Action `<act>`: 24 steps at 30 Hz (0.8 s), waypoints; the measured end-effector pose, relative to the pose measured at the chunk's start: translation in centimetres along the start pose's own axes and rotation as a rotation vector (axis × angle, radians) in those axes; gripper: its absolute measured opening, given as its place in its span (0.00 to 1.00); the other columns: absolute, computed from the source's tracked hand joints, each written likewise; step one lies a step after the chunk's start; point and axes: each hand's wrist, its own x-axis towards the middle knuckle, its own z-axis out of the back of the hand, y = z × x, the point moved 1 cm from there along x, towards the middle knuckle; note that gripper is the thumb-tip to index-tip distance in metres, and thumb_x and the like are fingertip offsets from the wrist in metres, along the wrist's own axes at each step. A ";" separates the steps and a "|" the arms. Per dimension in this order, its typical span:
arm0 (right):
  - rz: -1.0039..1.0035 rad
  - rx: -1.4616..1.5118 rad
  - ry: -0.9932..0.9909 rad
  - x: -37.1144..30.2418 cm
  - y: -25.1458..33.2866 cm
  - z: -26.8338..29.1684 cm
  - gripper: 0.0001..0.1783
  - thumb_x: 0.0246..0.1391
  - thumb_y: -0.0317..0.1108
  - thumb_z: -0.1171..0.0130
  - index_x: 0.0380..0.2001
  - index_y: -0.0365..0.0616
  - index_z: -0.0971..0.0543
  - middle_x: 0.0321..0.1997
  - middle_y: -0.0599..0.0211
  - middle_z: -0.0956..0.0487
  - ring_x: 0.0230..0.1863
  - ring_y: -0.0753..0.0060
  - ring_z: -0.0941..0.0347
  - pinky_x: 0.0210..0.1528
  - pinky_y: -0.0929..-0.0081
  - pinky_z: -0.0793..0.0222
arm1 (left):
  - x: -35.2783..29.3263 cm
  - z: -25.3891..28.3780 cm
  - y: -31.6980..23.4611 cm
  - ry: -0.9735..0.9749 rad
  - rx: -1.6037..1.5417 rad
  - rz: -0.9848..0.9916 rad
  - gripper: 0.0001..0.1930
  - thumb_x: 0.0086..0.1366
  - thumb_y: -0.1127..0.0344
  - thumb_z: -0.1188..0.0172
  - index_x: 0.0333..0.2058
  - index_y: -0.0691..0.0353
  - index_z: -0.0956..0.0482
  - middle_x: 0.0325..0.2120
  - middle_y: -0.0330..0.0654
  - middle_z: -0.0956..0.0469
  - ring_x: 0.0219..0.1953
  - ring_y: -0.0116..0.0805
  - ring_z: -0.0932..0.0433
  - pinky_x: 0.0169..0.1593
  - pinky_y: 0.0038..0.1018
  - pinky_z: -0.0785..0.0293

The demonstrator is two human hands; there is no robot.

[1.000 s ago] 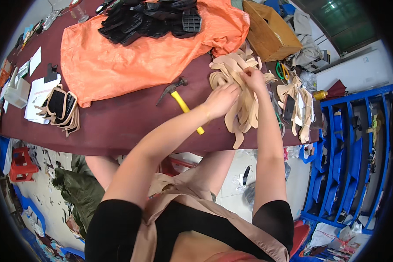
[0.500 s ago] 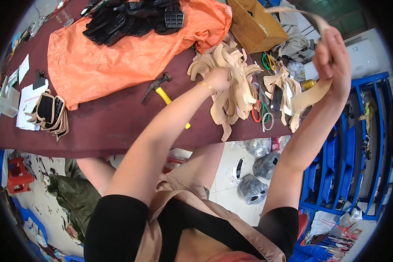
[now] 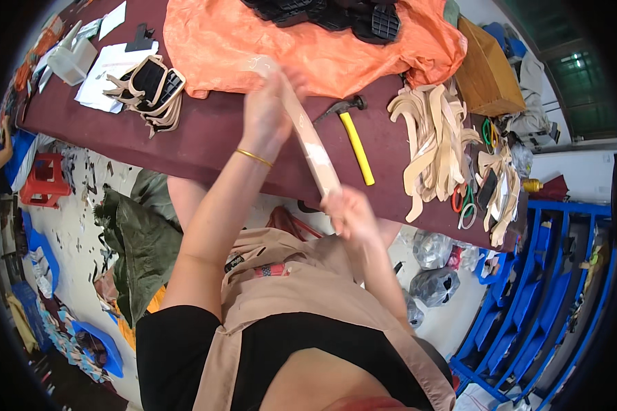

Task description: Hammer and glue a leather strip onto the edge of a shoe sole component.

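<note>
Between my hands a long beige strip (image 3: 312,147), probably leather, stretches at a slant above the dark red table cover. My left hand (image 3: 266,113) is closed around its upper part, and a pale end sticks out beyond the fingers. At the lower end, nearer my body, my right hand (image 3: 352,214) pinches the strip; its fingers are somewhat blurred. A hammer (image 3: 355,147) with a yellow handle lies just right of the strip. Farther right is a heap of similar beige strips (image 3: 435,140). On the left sits a stack of black pieces with beige edging (image 3: 154,92).
Across the table's back spreads an orange sheet (image 3: 219,41) bearing black ridged parts (image 3: 308,10). A wooden box (image 3: 487,68) stands at the right. Scissors (image 3: 467,202) and smaller beige pieces (image 3: 504,185) lie near the right edge. Beside the table is a blue rack (image 3: 521,294).
My left hand has left the heap and taken hold of the strip. My right hand has come down from the upper right with it. The view has swung left.
</note>
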 end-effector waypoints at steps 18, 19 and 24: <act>1.135 -0.068 -0.515 1.1 12.7 3.7 0.11 0.56 0.31 0.45 0.39 0.40 0.33 0.30 0.56 0.24 0.23 0.70 0.30 0.25 0.75 0.32 | 23.5 -1.6 1.5 0.211 1.593 -1.239 0.27 0.53 0.57 0.36 0.50 0.62 0.28 0.45 0.50 0.25 0.50 0.46 0.28 0.48 0.36 0.30; 1.125 0.066 -0.371 0.7 13.5 3.6 0.13 0.56 0.32 0.44 0.41 0.41 0.36 0.25 0.59 0.25 0.18 0.72 0.33 0.19 0.76 0.35 | 26.4 0.5 0.9 0.232 1.681 -1.346 0.25 0.51 0.58 0.35 0.46 0.64 0.25 0.41 0.47 0.22 0.46 0.48 0.25 0.47 0.35 0.29; 1.024 0.494 0.018 -0.9 16.1 3.9 0.13 0.56 0.30 0.44 0.37 0.42 0.37 0.17 0.66 0.32 0.13 0.80 0.38 0.10 0.82 0.40 | 29.2 5.3 1.3 -0.140 0.640 -0.624 0.14 0.58 0.59 0.38 0.31 0.68 0.19 0.20 0.39 0.23 0.25 0.25 0.28 0.33 0.24 0.31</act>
